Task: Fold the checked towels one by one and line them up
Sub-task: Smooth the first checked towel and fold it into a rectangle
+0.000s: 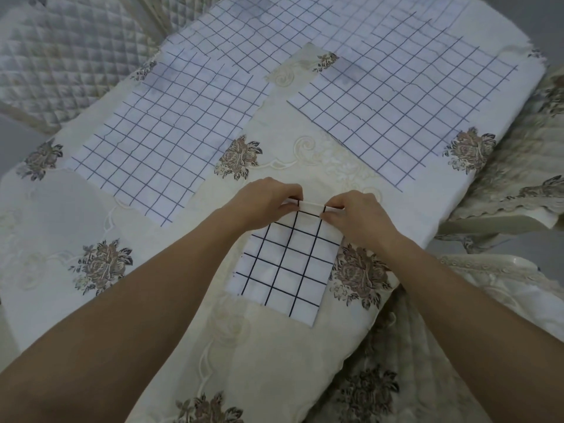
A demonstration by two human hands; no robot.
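My left hand (265,199) and right hand (351,212) both sit at the far edge of the folded checked towel (287,270), close together but not touching. On each, the fingers are curled and pinch that edge, which is raised into a small roll between them. The rest of the towel lies flat on the floral tablecloth (122,315), a narrow rectangle with bold dark lines, running from my hands back toward me, just beside a printed rose. Beyond my hands, two larger checked towels lie spread open with fainter lines: the left open towel (152,138) and the right open towel (406,108), apart from each other. A third open towel (274,29) lies behind both, partly overlapped by them. A quilted cushion (61,56) occupies the far left.
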